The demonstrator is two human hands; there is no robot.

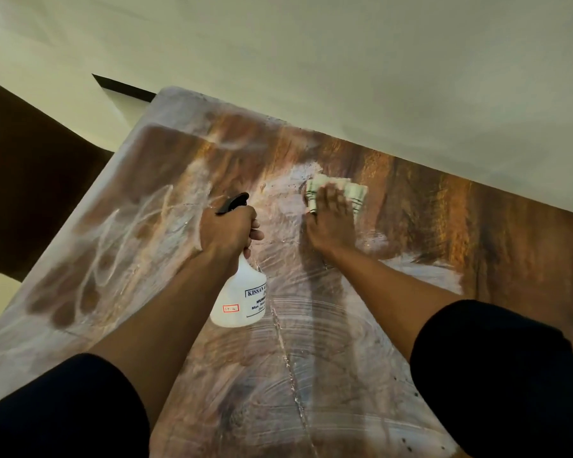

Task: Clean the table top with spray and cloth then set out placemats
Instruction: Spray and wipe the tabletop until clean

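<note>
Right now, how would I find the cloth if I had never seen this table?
Start at the big brown wooden table, streaked white with wet smears. Follow the person's right arm up to the right hand, which presses flat near the far edge by the wall. The cloth peeks out under those fingers: pale, folded, with thin dark stripes, unlike the white spray bottle that the left hand holds.

Bottle (240,292) left of cloth (336,193)
</note>
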